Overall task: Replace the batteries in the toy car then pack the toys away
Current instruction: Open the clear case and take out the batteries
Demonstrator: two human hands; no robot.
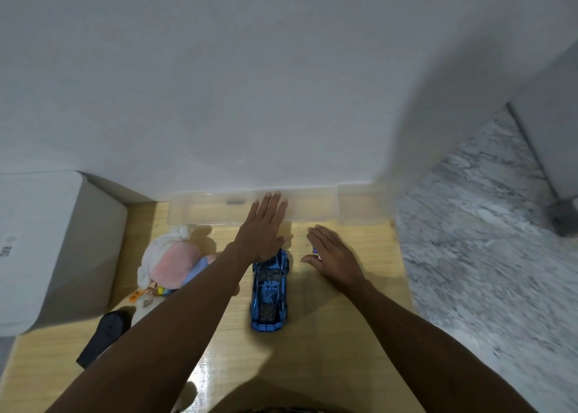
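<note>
A shiny blue toy car lies lengthwise in the middle of the wooden table. My left hand stretches flat with straight fingers over the car's far end, its fingertips reaching the clear plastic box at the wall. To the right of the car, my right hand hovers palm down with relaxed fingers; a small blue and white item shows beside its thumb, partly hidden. A plush doll in pink and white lies left of the car. A black remote lies near the left front.
A white appliance stands at the table's left side. The white wall rises right behind the clear box. Grey marble floor lies past the table's right edge. A small orange toy lies by the doll.
</note>
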